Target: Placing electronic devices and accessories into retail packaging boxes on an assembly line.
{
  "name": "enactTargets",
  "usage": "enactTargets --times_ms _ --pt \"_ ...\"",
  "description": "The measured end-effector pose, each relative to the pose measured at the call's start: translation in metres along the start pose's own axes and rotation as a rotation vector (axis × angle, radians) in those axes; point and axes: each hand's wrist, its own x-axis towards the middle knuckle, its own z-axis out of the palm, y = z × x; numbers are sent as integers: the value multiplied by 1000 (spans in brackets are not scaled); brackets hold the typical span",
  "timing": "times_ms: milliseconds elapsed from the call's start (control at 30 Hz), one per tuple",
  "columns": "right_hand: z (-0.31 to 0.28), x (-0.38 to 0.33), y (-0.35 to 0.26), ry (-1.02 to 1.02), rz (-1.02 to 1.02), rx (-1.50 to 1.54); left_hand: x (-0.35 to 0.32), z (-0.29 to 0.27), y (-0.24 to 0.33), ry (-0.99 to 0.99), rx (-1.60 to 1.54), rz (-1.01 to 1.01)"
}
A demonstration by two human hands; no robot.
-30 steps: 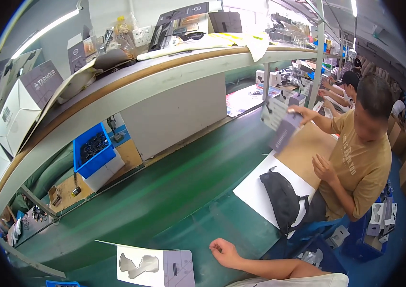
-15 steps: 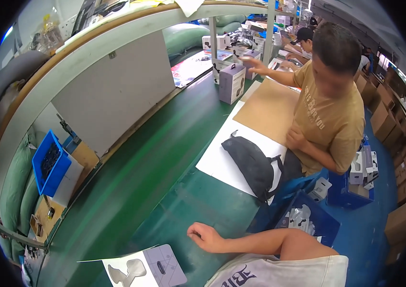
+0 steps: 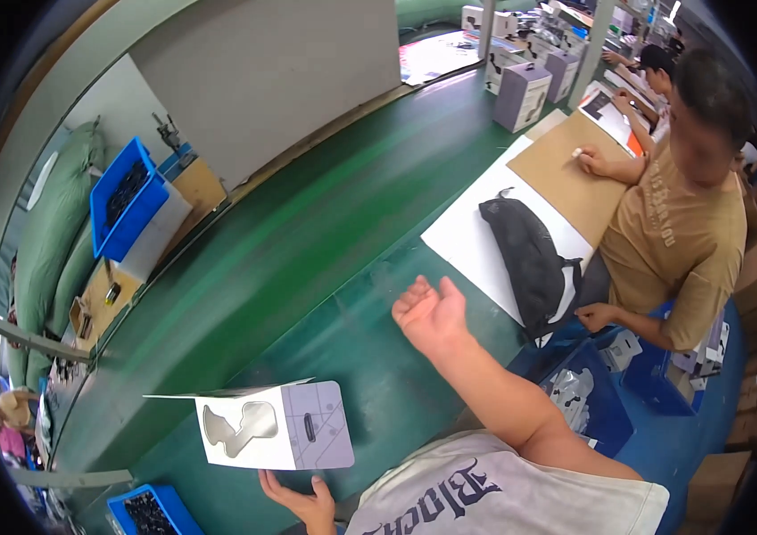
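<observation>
A white and grey carton (image 3: 329, 419) with a dark handle slot lies on the green bench near me, its thin flap reaching left. A curved cut-out shows in its white face. My left hand (image 3: 302, 502) is at the carton's near edge, thumb and fingers stretched apart; whether it touches the edge I cannot tell. Raised over the bench to the right of the carton, my right hand (image 3: 432, 312) has its palm up and fingers loosely curled, thumb apart, nothing visible in it. Beyond it a black bag (image 3: 525, 259) rests on a white sheet (image 3: 467, 227).
A co-worker (image 3: 677, 232) sits at the right, one hand over a brown board (image 3: 566, 160). Grey boxes (image 3: 521, 96) stand farther along the bench. Blue bins of dark parts (image 3: 128, 201) are at the left and lower left (image 3: 153, 513). A blue crate (image 3: 588, 392) holds plastic-wrapped items.
My view has shifted left and down. My right hand has risen forward and turned palm up. My left hand has come into view beside the carton. The co-worker's hand has drawn back from the boxes.
</observation>
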Motion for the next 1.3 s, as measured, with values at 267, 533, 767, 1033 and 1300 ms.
enactTargets --times_ms 267,533,767,1033,1300 --pt "29 -17 20 30 9 105 -4 -4 -3 44 35 40" --pt "33 -18 26 -16 35 63 -3 -12 6 95 -38 -4" --pt "90 -51 78 -480 -782 -406 81 -67 60 746 -684 474" --pt "145 -152 157 -1372 -1339 -282 177 -65 230 334 -1569 32" --pt "126 -148 206 -1721 -1306 -732 180 -20 244 172 -1863 -545"
